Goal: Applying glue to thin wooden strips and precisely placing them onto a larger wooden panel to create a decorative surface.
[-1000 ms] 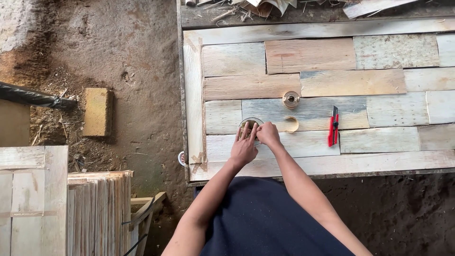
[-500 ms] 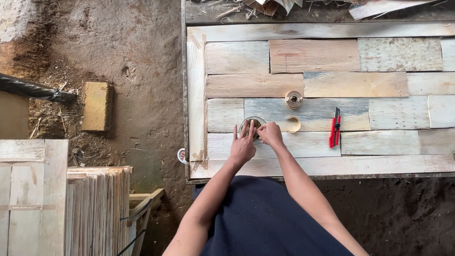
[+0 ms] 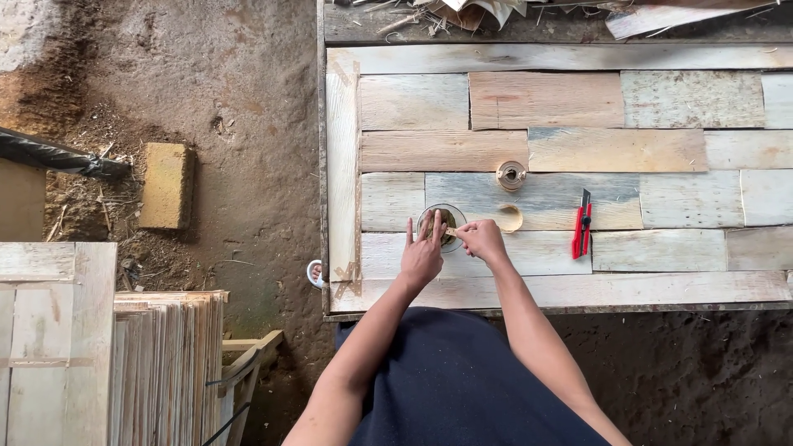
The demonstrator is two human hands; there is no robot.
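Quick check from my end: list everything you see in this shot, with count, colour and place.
Wooden panel: one, pale patchwork planks, upper right.
Round container: one, clear rim with dark contents, on the panel under the hands.
Tape roll: one, tan, on the panel above the container.
Curled strip: one, tan, right of the container.
Utility knife: one, red and black, on the panel, right of the strip.
Yellow block: one, on the dirt at left.
Stacked slats: one pile, pale wood, lower left.
Left hand: fingers spread on the container.
Right hand: pinching a small stick at the container's rim.
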